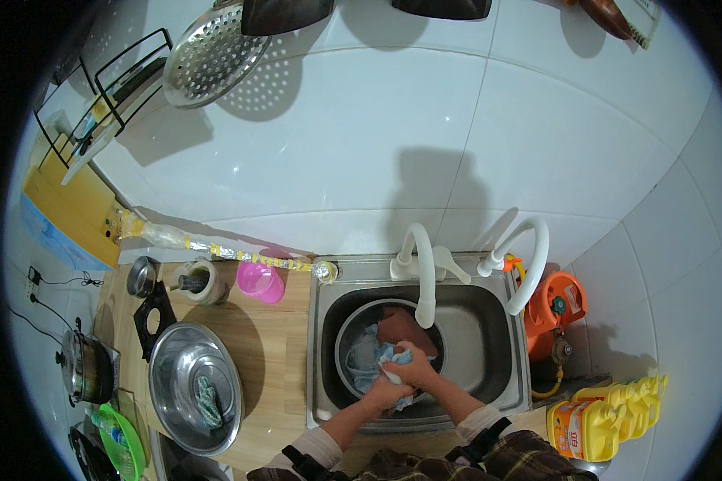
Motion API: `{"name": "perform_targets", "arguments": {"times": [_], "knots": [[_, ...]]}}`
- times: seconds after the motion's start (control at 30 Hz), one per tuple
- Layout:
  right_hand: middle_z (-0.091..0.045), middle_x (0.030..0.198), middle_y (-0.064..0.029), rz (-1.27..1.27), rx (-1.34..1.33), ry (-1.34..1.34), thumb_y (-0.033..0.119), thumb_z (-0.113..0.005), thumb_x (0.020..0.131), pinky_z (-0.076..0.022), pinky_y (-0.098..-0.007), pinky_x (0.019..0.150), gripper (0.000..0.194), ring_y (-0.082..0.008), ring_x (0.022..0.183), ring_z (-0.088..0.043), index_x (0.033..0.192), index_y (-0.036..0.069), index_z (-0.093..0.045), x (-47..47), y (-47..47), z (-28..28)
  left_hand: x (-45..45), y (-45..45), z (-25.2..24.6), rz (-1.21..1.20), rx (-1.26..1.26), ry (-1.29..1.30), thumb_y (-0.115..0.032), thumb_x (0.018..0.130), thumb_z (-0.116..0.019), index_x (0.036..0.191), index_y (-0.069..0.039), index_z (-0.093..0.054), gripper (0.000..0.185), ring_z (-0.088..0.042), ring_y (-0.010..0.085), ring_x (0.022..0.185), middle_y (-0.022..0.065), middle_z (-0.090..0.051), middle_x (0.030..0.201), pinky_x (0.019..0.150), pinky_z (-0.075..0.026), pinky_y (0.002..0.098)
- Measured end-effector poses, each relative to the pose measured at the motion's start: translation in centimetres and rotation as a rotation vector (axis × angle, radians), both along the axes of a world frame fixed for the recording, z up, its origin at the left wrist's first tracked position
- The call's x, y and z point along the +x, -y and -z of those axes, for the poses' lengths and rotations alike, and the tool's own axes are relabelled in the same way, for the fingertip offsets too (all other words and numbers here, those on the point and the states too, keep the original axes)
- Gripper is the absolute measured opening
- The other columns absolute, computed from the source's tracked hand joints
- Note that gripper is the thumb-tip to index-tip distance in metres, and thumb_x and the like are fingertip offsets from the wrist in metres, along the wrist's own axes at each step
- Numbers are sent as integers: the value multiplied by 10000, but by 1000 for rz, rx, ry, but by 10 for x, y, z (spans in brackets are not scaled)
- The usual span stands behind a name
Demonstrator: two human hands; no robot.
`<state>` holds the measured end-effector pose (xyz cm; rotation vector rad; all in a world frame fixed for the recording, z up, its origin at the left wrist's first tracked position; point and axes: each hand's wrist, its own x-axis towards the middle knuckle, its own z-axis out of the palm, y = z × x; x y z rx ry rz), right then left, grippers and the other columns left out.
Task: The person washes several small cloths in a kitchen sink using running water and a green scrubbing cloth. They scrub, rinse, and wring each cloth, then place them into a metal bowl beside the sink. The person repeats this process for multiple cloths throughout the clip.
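Both hands meet over a round metal basin (339,343) inside the stainless steel sink (481,355). My left hand (387,392) grips the lower part of a wet light-blue and white cloth (402,357). Around its upper part, my right hand (416,365) is closed. A reddish-brown cloth (404,329) and more pale blue fabric (364,355) lie in the basin, partly in water. Just above the basin hangs the spout of a white faucet (425,300). The basin's lower edge is partly hidden by my hands and forearms.
On the wooden counter (277,373) at left stand a large steel bowl (231,391) holding a patterned cloth, a pink plastic cup (268,285) and a mortar (213,288). A second white spout (538,258), an orange gas cylinder (538,312) and yellow detergent bottles (601,430) are at right.
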<state>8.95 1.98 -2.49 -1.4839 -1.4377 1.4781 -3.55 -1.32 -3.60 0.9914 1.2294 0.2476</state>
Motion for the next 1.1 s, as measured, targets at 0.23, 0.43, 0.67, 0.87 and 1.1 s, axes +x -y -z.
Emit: {"name": "perform_targets", "arguments": {"times": [0.23, 0.43, 0.67, 0.87, 1.1], "knots": [[-531, 1043, -162, -135, -180, 316, 349, -644, 699, -418, -363, 787, 552, -284, 942, -528, 1121, 51, -450, 2, -4, 10, 13, 7, 25, -60, 226, -148, -391, 669, -649, 1071, -9, -446, 590, -569, 261, 747, 130, -571, 868, 629, -454, 378], [-406, 1211, -134, -237, -417, -610, 479, -615, 706, -373, -401, 900, 775, -268, 1078, -446, 1284, 97, -267, 33, -9, -21, -10, 8, -53, -305, -571, 585, -405, 807, -493, 844, -29, -523, 379, -472, 157, 484, 94, -537, 708, 402, -344, 269], [-450, 1136, -136, -117, -467, -1436, 420, -603, 739, -405, -419, 875, 538, -271, 1062, -452, 1122, 78, -443, 6, 1, -41, 4, 23, -80, -330, -930, 1425, -471, 830, -413, 986, -52, -488, 453, -333, 119, 407, 54, -469, 651, 394, -270, 251], [-543, 847, -109, -85, -524, -1209, 193, -617, 754, -468, -416, 719, 183, -217, 770, -539, 800, 44, -521, 13, -11, -54, -5, 19, -78, -229, -872, 1316, -395, 838, -449, 1000, -39, -488, 393, -385, 127, 480, 78, -529, 739, 427, -296, 266], [-561, 633, -67, -113, -241, -420, 96, -603, 734, -455, -285, 598, 121, -151, 579, -536, 668, 33, -523, 9, -9, -46, -7, 8, -66, -58, -310, 421, -328, 769, -594, 1040, -18, -470, 431, -540, 196, 774, 121, -550, 914, 688, -434, 360]]}}
